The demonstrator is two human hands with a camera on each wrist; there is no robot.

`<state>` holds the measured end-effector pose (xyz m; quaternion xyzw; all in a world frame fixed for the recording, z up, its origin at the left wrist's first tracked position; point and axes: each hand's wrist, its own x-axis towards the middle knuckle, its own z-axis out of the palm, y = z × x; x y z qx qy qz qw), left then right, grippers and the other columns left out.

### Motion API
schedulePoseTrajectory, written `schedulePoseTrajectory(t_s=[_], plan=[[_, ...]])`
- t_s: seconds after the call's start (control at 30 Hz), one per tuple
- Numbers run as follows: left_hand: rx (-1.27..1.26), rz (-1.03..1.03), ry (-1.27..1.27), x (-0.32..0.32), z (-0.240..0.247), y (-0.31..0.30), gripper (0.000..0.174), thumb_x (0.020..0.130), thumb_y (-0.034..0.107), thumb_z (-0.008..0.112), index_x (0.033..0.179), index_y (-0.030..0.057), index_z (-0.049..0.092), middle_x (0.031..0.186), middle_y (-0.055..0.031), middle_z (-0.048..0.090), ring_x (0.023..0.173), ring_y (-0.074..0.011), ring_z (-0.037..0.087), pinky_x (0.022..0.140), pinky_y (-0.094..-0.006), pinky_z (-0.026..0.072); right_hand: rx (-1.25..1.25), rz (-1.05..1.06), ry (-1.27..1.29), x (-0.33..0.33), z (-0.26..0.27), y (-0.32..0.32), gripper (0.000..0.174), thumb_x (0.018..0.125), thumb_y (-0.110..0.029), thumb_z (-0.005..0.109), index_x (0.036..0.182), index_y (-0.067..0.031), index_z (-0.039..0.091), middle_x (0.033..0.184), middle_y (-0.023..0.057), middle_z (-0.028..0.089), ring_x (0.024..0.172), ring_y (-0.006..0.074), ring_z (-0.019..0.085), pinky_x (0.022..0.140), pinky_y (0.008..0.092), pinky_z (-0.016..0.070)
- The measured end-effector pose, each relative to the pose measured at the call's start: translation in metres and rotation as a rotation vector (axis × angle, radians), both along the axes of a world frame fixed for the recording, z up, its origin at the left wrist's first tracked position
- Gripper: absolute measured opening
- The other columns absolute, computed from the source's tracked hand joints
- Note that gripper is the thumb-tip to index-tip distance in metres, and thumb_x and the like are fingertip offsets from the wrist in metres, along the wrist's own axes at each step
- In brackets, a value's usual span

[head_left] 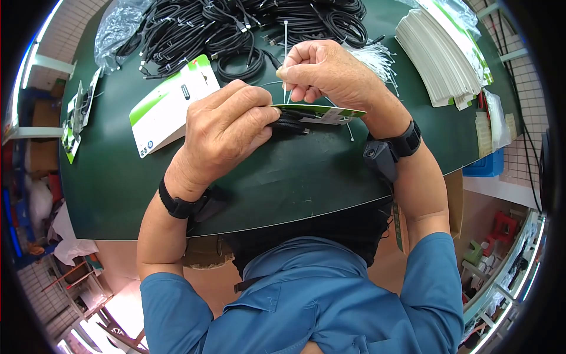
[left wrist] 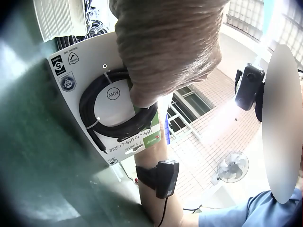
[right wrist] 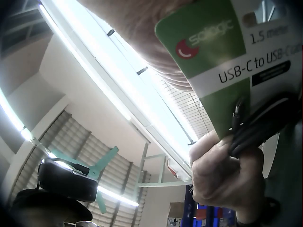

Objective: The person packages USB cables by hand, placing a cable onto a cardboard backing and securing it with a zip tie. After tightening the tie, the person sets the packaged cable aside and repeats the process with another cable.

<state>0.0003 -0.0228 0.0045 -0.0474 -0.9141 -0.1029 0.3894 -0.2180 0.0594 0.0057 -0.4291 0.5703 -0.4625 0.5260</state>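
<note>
My left hand [head_left: 227, 130] grips the left end of a green and white cardboard packaging card [head_left: 333, 115], its thumb on the coil of black USB-C cable [left wrist: 87, 106] lying against the card. Thin cable ties loop around that coil at two places in the left wrist view. Just beyond the card's far edge, my right hand [head_left: 339, 74] pinches a thin white cable tie [head_left: 286, 44] that stands upright between thumb and fingers. Another tie tail [head_left: 351, 133] sticks out below the card. The printed face reads USB-C to USB-C cable, 1.5 meter.
Heaped black cables [head_left: 194, 35] cover the back of the green table [head_left: 265, 200]. Loose white cable ties [head_left: 374, 62] lie behind my right hand. A stack of cards [head_left: 433, 56] stands at right, a single card [head_left: 171, 100] left of centre, and packaged pieces [head_left: 76, 118] at far left.
</note>
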Motion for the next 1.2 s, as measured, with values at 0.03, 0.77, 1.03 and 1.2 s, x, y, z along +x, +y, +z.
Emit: schedulePoseTrajectory(t_s=[0.03,0.77,1.03,1.2], plan=[[0.003,0.002,-0.003,0.0,0.0,0.0,0.029,0.061,0.0,0.08,0.087,0.0038,0.068,0.088,-0.0056,0.065,0.072,-0.0209,0.064,0.055,-0.0322,0.0526,0.001,0.001,-0.003,0.0,-0.001,0.0,0.022,0.087,-0.022,0.078,0.092,-0.0017,0.071,0.085,0.0072,0.074,0.073,0.0106,0.073,0.063,0.022,0.058],[-0.007,0.01,-0.011,0.0,0.002,0.001,0.029,0.061,-0.001,0.079,0.087,0.0041,0.068,0.092,-0.0047,0.067,0.072,-0.0205,0.065,0.056,-0.0327,0.0526,-0.078,0.283,-0.052,-0.003,-0.002,0.002,0.015,0.094,-0.018,0.075,0.093,-0.0045,0.07,0.082,-0.0024,0.067,0.07,0.0035,0.06,0.063,0.0183,0.0474],[-0.007,-0.011,-0.017,0.001,0.003,0.001,0.027,0.061,-0.002,0.078,0.085,0.0043,0.066,0.095,-0.0037,0.068,0.071,-0.0196,0.065,0.056,-0.0324,0.0522,0.022,0.272,-0.118,-0.006,0.006,0.004,0.017,0.098,-0.018,0.073,0.101,-0.0016,0.074,0.086,-0.0018,0.069,0.075,0.0028,0.06,0.066,0.0185,0.0479],[-0.037,-0.026,0.01,-0.004,0.0,-0.002,0.024,0.063,-0.001,0.078,0.083,0.0062,0.066,0.095,-0.002,0.069,0.072,-0.0189,0.066,0.055,-0.0318,0.0527,-0.043,0.308,0.034,-0.007,0.005,0.005,0.019,0.101,-0.016,0.07,0.108,0.0002,0.076,0.088,-0.0017,0.07,0.077,0.0036,0.062,0.068,0.0186,0.0498]])
